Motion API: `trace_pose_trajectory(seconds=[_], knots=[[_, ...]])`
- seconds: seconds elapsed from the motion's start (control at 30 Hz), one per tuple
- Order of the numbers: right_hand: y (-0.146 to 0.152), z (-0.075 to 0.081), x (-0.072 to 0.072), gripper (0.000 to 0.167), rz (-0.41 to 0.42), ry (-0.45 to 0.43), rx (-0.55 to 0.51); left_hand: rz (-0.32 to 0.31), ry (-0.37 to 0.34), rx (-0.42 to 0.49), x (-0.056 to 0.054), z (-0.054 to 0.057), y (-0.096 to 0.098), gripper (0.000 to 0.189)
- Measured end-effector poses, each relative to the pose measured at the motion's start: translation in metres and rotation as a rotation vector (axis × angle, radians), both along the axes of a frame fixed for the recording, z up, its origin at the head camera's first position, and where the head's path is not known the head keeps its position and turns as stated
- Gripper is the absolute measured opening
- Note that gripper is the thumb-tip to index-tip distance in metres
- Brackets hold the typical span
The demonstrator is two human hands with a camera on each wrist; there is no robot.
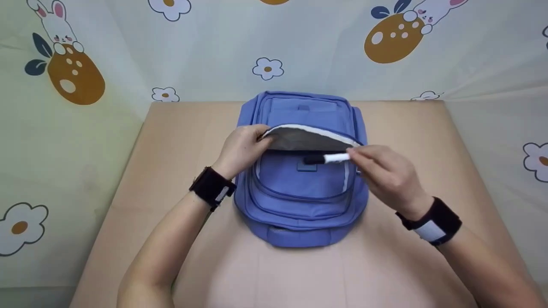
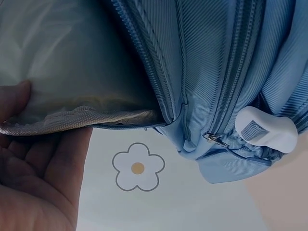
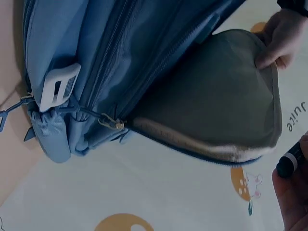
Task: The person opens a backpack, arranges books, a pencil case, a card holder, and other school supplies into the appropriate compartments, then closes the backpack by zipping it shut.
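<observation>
A blue backpack (image 1: pixel 308 237) lies on the table with its front pocket unzipped. My left hand (image 1: pixel 242 147) pinches the left edge of the pocket's flap, thumb on the grey lining (image 1: pixel 299 139), and holds it raised; the left wrist view shows the thumb above the lining (image 2: pixel 72 62) and the fingers beneath. Between the fingertips of my right hand (image 1: pixel 389 177) is a white marker with a black cap (image 1: pixel 327 158). The marker points left, over the pocket opening. At the right edge of the right wrist view, one end of the marker (image 3: pixel 288 162) shows in the fingers.
The backpack rests on a light brown tabletop (image 1: pixel 184 128). White sheeting with rabbits, flowers and orange fruit (image 1: pixel 214 51) rises behind and on both sides. White plastic pieces on the backpack (image 2: pixel 264 130) hang near its zips. Both wrists wear black bands (image 1: pixel 212 186).
</observation>
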State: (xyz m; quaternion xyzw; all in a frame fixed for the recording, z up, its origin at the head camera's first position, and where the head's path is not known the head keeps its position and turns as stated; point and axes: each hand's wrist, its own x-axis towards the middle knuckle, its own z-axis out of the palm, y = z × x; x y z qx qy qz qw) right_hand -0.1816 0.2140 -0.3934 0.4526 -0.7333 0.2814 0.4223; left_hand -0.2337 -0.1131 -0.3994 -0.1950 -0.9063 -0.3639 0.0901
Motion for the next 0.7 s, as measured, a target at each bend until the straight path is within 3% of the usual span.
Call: trace_pose_trajectory(seconds=[0.13, 0.3, 0.7], knots=[[-0.006, -0.015, -0.005, 0.027, 0.009, -0.024, 0.196, 0.0, 0.011, 0.013, -0.002, 0.002, 0.001, 0.013], [-0.015, -0.029, -0.016, 0.028, -0.043, -0.051, 0.376, -0.004, 0.03, 0.023, -0.005, 0.005, 0.001, 0.013], [-0.035, -0.047, -0.035, 0.031, -0.183, -0.134, 0.625, -0.007, 0.037, 0.025, -0.004, 0.005, 0.002, 0.011]])
